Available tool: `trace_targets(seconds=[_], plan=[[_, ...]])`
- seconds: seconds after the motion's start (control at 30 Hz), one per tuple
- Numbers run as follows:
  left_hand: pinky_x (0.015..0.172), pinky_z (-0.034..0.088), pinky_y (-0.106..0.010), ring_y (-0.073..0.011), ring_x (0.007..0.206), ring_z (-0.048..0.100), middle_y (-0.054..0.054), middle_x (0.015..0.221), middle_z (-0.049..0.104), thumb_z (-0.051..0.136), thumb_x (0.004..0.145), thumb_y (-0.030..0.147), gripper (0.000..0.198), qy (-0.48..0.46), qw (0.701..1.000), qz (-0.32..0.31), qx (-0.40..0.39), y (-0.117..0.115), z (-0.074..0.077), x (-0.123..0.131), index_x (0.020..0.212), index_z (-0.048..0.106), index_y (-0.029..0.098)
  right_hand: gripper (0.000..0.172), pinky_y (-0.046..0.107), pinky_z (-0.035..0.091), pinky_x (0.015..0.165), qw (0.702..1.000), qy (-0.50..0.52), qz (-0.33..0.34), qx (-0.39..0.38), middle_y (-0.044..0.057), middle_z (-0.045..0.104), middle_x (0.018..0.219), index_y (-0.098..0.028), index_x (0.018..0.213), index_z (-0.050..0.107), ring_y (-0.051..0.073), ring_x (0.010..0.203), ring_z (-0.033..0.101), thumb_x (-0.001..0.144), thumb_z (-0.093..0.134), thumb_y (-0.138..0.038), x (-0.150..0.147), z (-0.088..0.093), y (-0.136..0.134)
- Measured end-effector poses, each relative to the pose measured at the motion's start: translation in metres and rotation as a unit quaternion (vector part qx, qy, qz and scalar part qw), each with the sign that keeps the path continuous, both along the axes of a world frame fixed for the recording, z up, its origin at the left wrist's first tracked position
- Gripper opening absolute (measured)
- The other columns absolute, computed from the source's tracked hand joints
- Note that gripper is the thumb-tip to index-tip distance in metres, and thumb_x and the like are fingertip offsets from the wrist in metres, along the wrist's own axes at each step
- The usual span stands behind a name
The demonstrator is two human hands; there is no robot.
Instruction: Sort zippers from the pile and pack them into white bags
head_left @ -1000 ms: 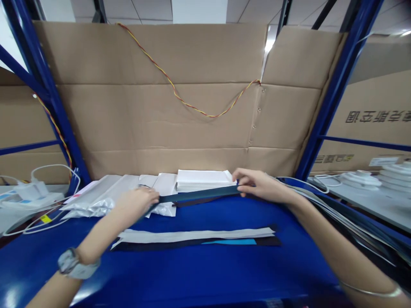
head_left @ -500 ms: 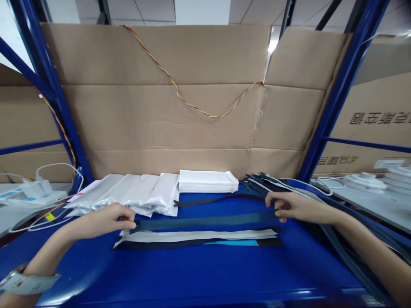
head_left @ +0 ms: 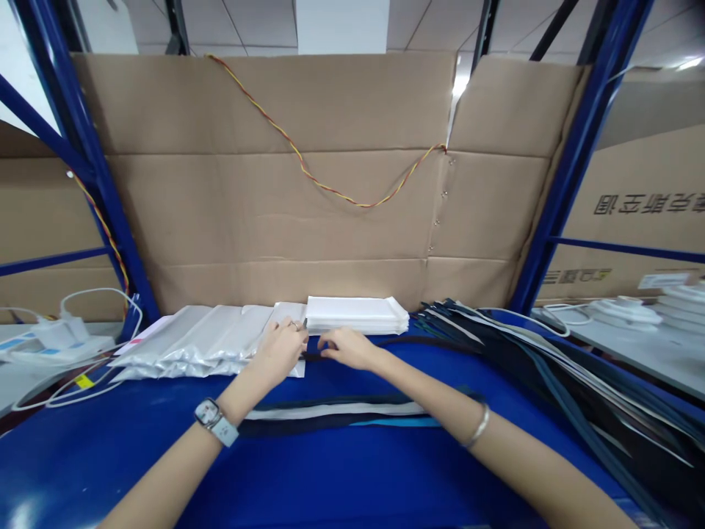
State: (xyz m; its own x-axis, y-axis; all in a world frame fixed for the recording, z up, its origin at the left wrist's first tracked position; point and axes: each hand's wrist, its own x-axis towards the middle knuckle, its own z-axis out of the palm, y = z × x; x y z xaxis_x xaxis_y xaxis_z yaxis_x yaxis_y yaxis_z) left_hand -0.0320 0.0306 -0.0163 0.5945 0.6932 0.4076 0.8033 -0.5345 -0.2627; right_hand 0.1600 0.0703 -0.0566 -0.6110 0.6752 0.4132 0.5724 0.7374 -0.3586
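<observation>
My left hand (head_left: 280, 349) is closed in front of the plastic-wrapped white packets (head_left: 203, 338), its fingertips near the left end of a dark brown fabric strip (head_left: 424, 341). What lies between those fingers is hidden. Just to its right, my right hand (head_left: 346, 348) has its fingers curled down onto the same strip, in front of a stack of white flat packs (head_left: 355, 316). Nearer to me, several strips lie side by side under my right forearm: a dark teal one, a white strip (head_left: 335, 411), and a black strip (head_left: 297, 426) beside a bright blue piece (head_left: 391, 422).
On the right a large bundle of dark and white strips (head_left: 551, 382) spreads over the blue table (head_left: 308, 485). A power strip with white cables (head_left: 60, 338) sits at the left. A cardboard panel (head_left: 330, 220) between blue posts (head_left: 573, 184) closes off the back.
The dark teal strip that both hands held stretched out now lies by the white strip. Both hands have moved inward and away from me, to the dark brown strip's left end.
</observation>
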Motion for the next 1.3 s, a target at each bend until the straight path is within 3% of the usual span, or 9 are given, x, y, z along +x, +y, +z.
trace_targets(seconds=[0.1,0.2,0.33,0.47,0.63,0.9,1.03,1.2,1.3], plan=[[0.073,0.033,-0.037,-0.0261,0.091,0.049,-0.013,0.091,0.061,0.047,0.086,0.018,0.020,0.020,0.999,0.013,0.026,0.002,-0.018,0.001,0.078,0.065,0.015,0.014,0.022,0.033,0.051,1.000,0.021,-0.005,0.007,0.004,0.067,0.071,-0.018,0.085,0.070,0.012,0.057,0.053,0.074,0.062,-0.021,-0.026,-0.016,0.007],[0.072,0.031,-0.038,-0.0266,0.093,0.046,-0.013,0.092,0.060,0.046,0.088,0.019,0.023,0.030,0.999,0.009,0.035,0.000,-0.024,-0.001,0.077,0.065,0.015,0.011,0.022,0.034,0.052,1.000,0.025,-0.008,0.002,0.004,0.066,0.069,-0.016,0.081,0.069,0.011,0.054,0.052,0.073,0.063,-0.018,-0.032,-0.020,0.008],[0.073,0.029,-0.039,-0.0272,0.094,0.044,-0.012,0.092,0.060,0.045,0.090,0.026,0.026,0.032,0.999,0.004,0.033,-0.003,-0.025,0.001,0.078,0.066,0.016,0.006,0.022,0.036,0.056,0.999,0.029,-0.017,-0.008,0.003,0.065,0.067,-0.015,0.075,0.067,0.012,0.057,0.054,0.073,0.062,-0.015,-0.022,-0.015,0.003],[0.075,0.028,-0.038,-0.0249,0.090,0.046,-0.009,0.087,0.062,0.034,0.095,0.031,0.034,-0.040,0.999,0.018,0.021,-0.005,-0.027,0.008,0.082,0.063,0.017,0.004,0.022,0.038,0.058,0.994,0.094,-0.040,-0.025,0.001,0.064,0.067,-0.015,0.073,0.064,0.011,0.061,0.055,0.075,0.062,-0.017,-0.007,-0.004,-0.016],[0.075,0.028,-0.035,-0.0204,0.084,0.050,-0.003,0.076,0.062,0.028,0.096,0.027,0.034,-0.135,0.991,0.006,-0.004,-0.014,-0.022,0.021,0.081,0.056,0.017,0.008,0.022,0.039,0.060,0.984,0.160,-0.074,-0.008,0.001,0.064,0.067,-0.016,0.070,0.061,0.012,0.062,0.055,0.077,0.062,-0.021,0.003,0.010,-0.044],[0.078,0.027,-0.036,-0.0208,0.083,0.050,-0.004,0.074,0.065,0.033,0.094,0.026,0.030,-0.143,0.989,-0.001,0.044,-0.026,0.001,0.025,0.080,0.058,0.018,0.008,0.023,0.037,0.059,0.987,0.109,-0.120,0.017,0.002,0.065,0.067,-0.017,0.071,0.061,0.013,0.062,0.056,0.078,0.060,-0.020,0.002,0.036,-0.057],[0.077,0.028,-0.035,-0.0209,0.083,0.051,-0.004,0.070,0.061,0.034,0.094,0.028,0.029,-0.184,0.977,0.078,0.079,-0.014,0.025,-0.003,0.080,0.058,0.019,0.009,0.023,0.038,0.057,0.980,0.084,-0.182,0.003,0.004,0.065,0.065,-0.016,0.069,0.064,0.014,0.062,0.058,0.075,0.061,-0.022,0.036,0.042,-0.041],[0.076,0.029,-0.039,-0.0250,0.086,0.050,-0.006,0.070,0.057,0.029,0.094,0.036,0.037,-0.184,0.939,0.268,0.112,0.003,0.052,-0.086,0.086,0.061,0.017,0.010,0.023,0.040,0.056,0.969,0.004,-0.230,-0.086,0.003,0.063,0.056,-0.014,0.064,0.066,0.015,0.056,0.058,0.069,0.062,-0.022,0.111,0.044,-0.013],[0.077,0.029,-0.044,-0.0263,0.088,0.049,-0.006,0.077,0.058,0.026,0.093,0.042,0.043,-0.162,0.928,0.325,0.086,0.003,0.058,-0.125,0.096,0.061,0.018,0.011,0.024,0.040,0.058,0.971,-0.031,-0.204,-0.118,0.003,0.066,0.062,-0.015,0.067,0.068,0.016,0.060,0.059,0.067,0.063,-0.025,0.134,0.045,-0.008]])
